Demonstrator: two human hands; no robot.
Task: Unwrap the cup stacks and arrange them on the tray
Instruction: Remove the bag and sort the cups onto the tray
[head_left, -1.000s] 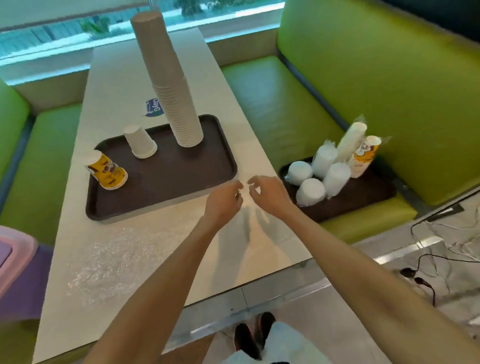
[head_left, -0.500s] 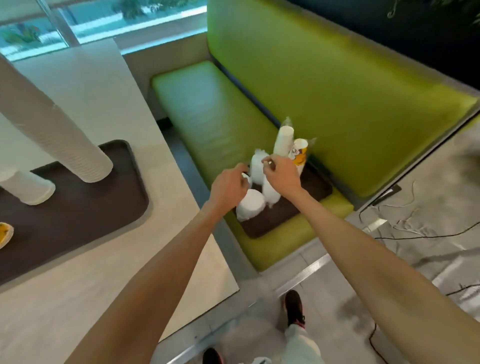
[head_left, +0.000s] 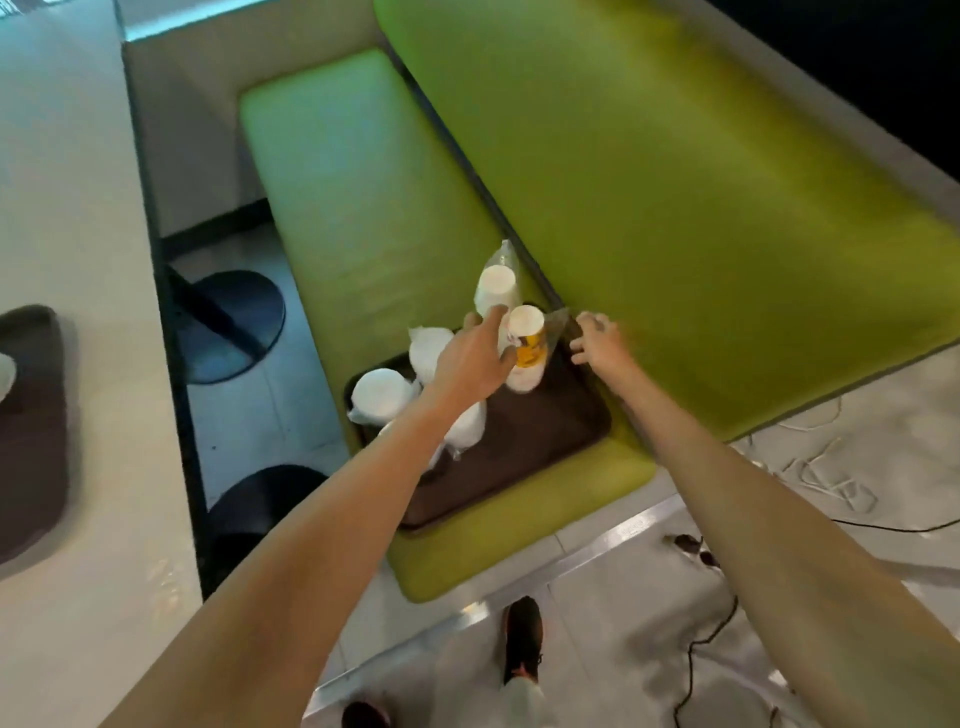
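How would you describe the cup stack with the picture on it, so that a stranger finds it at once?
Find the green bench seat; a dark brown tray lies on its near end. At the tray's far edge, right of the tall white stack, stands the printed stack. It alone carries a yellow-orange picture; its neighbours are plain white.

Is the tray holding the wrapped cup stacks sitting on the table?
No, the brown tray with the wrapped cup stacks sits on the green bench seat, beside the table.
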